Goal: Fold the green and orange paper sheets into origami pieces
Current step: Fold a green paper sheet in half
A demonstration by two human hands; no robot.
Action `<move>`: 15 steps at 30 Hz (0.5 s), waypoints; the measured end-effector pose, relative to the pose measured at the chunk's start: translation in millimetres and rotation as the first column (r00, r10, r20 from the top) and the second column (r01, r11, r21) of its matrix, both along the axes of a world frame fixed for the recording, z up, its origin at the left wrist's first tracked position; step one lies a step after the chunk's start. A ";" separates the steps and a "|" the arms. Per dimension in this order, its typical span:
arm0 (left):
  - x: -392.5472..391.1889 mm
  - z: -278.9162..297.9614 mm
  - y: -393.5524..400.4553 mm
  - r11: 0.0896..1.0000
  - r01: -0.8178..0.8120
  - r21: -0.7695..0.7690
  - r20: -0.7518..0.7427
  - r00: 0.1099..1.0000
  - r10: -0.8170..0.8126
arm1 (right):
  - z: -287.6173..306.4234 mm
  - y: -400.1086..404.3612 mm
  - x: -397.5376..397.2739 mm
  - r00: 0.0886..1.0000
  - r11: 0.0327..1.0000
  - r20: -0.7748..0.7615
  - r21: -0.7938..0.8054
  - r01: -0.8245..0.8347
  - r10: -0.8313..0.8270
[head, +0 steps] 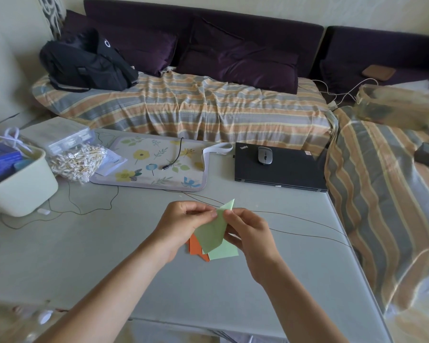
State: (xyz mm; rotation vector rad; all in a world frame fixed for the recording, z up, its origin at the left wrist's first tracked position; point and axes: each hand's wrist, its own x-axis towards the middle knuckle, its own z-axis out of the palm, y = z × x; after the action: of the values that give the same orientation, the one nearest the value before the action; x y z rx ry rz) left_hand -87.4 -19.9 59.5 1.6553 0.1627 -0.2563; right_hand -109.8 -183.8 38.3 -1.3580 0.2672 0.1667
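A light green paper sheet [212, 232], partly folded with a point sticking up, is held in the air above the grey table [109, 243]. My left hand [181, 224] pinches its upper left edge and my right hand [248, 233] pinches its upper right edge, fingertips almost meeting. Beneath them on the table lie an orange sheet [195, 247] and a second green sheet [224, 252], both partly hidden by the held paper and my hands.
A closed black laptop [280, 169] with a mouse [265, 155] sits at the far right. A floral mat [154, 164], a bag of cotton swabs [77, 162] and a white basket [22, 184] stand at the left. Thin cables cross the table. A striped sofa surrounds it.
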 end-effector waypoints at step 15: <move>-4.4 5.1 -0.8 0.987 0.158 0.028 -0.162 0.975 -0.152 | 1.3 0.6 3.1 0.987 0.980 0.073 -0.129 0.153 -0.144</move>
State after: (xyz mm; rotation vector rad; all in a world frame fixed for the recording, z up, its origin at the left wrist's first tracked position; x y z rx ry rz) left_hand -91.8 -20.8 64.6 1.6898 0.1600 -0.5074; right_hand -106.7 -183.3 39.6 -1.4681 0.3299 -0.0202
